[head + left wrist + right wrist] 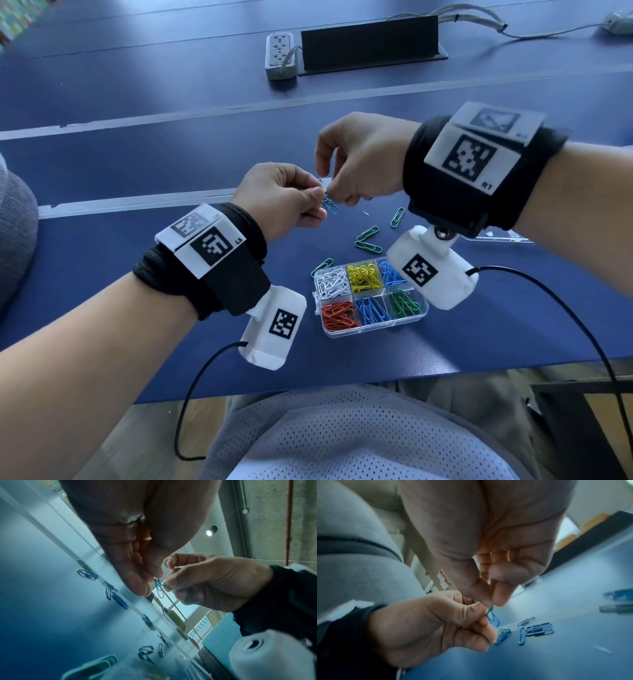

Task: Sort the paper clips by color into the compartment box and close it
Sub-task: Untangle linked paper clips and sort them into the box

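Note:
Above the table, my left hand (317, 202) and right hand (330, 192) meet and both pinch a small tangle of blue and green paper clips (330, 205). The same tangle of clips (158, 586) hangs between thumb and fingers in the left wrist view, and the clips (492, 616) show again in the right wrist view. A clear compartment box (368, 329) lies open near the table's front edge, with white, yellow, blue, red and green clips sorted in its cells. Several loose green clips (368, 240) lie on the blue table just behind the box.
A power strip (280, 54) and a black cable cover (371, 44) sit at the far side of the table (137, 154). The clear lid (503, 236) lies under my right wrist. Black cables hang from both wrist cameras over the table's front edge.

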Demonstrator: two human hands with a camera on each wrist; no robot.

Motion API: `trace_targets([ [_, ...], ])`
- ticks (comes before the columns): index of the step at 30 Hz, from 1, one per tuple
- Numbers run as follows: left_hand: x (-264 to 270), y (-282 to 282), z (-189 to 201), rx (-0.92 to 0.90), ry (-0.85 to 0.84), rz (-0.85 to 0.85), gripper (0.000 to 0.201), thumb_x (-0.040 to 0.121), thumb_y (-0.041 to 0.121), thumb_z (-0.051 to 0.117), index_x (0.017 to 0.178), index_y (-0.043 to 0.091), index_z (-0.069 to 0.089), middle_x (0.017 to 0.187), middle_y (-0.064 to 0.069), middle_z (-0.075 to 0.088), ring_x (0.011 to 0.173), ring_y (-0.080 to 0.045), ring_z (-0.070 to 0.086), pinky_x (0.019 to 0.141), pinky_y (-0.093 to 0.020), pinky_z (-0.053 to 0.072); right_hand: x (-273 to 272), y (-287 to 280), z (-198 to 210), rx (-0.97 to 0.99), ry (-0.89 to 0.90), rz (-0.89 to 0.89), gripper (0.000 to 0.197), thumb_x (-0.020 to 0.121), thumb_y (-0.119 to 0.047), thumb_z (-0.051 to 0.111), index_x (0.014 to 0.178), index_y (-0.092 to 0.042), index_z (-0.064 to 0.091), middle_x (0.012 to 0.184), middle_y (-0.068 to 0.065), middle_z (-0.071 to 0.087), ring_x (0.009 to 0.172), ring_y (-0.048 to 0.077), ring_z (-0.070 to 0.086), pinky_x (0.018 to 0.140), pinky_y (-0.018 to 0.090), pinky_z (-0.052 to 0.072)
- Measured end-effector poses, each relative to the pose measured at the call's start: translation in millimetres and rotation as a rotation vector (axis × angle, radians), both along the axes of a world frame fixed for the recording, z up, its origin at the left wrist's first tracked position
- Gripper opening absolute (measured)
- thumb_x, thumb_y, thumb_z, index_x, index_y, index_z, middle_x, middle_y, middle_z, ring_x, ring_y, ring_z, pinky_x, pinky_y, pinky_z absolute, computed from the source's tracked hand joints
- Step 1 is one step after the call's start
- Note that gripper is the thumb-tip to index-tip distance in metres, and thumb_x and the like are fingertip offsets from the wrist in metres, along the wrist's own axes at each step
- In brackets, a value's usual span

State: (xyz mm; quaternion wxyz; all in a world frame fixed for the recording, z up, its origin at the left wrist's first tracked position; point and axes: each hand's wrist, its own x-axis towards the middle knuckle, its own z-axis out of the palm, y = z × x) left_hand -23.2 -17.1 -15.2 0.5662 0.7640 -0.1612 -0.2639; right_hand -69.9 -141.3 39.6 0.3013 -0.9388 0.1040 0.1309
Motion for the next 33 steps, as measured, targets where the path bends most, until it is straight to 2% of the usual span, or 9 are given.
trace_targets([
  [4,-0.4,0.2,-0.2,0.023,-0.002,-0.013,0.022,0.09,-0.005,0.052,0.07,0.006,0.055,0.064,-0.013,0.054,0.042,-0.004,0.06,0.052,-0.019,0.057,-2.1,4.3,-4.0,-0.123,-0.106,0.068,0.021,0.075,-0.014,0.064,0.08,-0.026,0.049,0.071,-0.008,0.056,0.059,0.011,0.051,0.053,0.022,0.041],
  [7,-5.6,-1.0,-1.6,0.058,-0.054,-0.044,0.026,0.089,-0.005,0.052,0.068,0.008,0.054,0.06,-0.011,0.052,0.039,-0.003,0.056,0.05,-0.019,0.054,-1.2,1.6,-4.0,-0.077,0.004,0.073,0.023,0.076,-0.01,0.063,0.073,-0.025,0.045,0.079,0.001,0.069,0.06,0.014,0.061,0.055,0.02,0.043],
  [12,-8.6,-4.1,-3.6,0.07,-0.068,-0.048,0.028,0.09,-0.004,0.051,0.066,0.009,0.053,0.057,-0.01,0.05,0.038,-0.004,0.053,0.049,-0.019,0.054,-0.8,1.0,-4.2,-0.161,0.013,0.133,0.028,0.075,-0.009,0.062,0.071,-0.026,0.041,0.077,0.001,0.069,0.059,0.016,0.057,0.054,0.022,0.04],
  [16,-8.1,-7.1,-3.9,0.072,-0.111,-0.041,0.028,0.09,-0.004,0.051,0.067,0.011,0.055,0.049,-0.002,0.054,0.038,-0.005,0.053,0.051,-0.02,0.054,0.4,-7.0,-2.8,0.017,0.108,0.06,0.026,0.075,-0.004,0.064,0.074,-0.02,0.043,0.069,0.006,0.064,0.051,0.016,0.053,0.05,0.021,0.04],
  [21,-10.4,-10.8,-6.8,0.102,-0.19,-0.091,0.028,0.088,-0.005,0.052,0.069,0.015,0.057,0.061,-0.008,0.057,0.053,-0.017,0.057,0.067,-0.034,0.057,0.6,-9.0,-8.3,0.023,0.136,0.003,0.021,0.071,-0.005,0.066,0.084,-0.017,0.054,0.064,0.007,0.063,0.055,0.02,0.05,0.052,0.021,0.04],
  [24,-9.8,-8.5,-6.3,0.054,-0.169,-0.085,0.031,0.087,-0.007,0.053,0.068,0.017,0.056,0.057,-0.003,0.057,0.047,-0.011,0.057,0.059,-0.029,0.057,0.8,-13.1,-12.3,0.081,0.143,-0.016,0.024,0.073,-0.001,0.067,0.08,-0.017,0.051,0.061,0.006,0.06,0.047,0.017,0.048,0.048,0.02,0.039],
  [28,-3.9,-1.6,-1.5,-0.039,-0.141,-0.029,0.029,0.087,-0.009,0.053,0.072,0.016,0.055,0.064,-0.003,0.052,0.046,-0.005,0.058,0.053,-0.024,0.056,-3.0,-26.5,-12.4,0.455,0.199,-0.118,0.035,0.08,0.011,0.063,0.075,-0.017,0.042,0.067,0.011,0.061,0.047,0.014,0.058,0.04,0.014,0.04],
  [30,-2.5,-0.6,0.7,-0.083,-0.096,-0.018,0.028,0.088,-0.009,0.052,0.073,0.014,0.054,0.065,-0.005,0.051,0.047,-0.005,0.059,0.05,-0.02,0.056,-4.6,-29.6,-13.0,0.491,0.192,-0.122,0.034,0.08,0.011,0.063,0.075,-0.017,0.044,0.069,0.011,0.063,0.048,0.014,0.059,0.041,0.014,0.043],
  [33,-3.7,-2.0,0.8,-0.132,-0.024,0.004,0.028,0.088,-0.01,0.05,0.073,0.012,0.053,0.065,-0.005,0.05,0.045,-0.005,0.057,0.05,-0.021,0.056,-4.9,-25.1,-14.0,0.405,0.137,-0.072,0.032,0.078,0.01,0.065,0.077,-0.016,0.046,0.068,0.01,0.061,0.052,0.016,0.056,0.044,0.018,0.044],
])
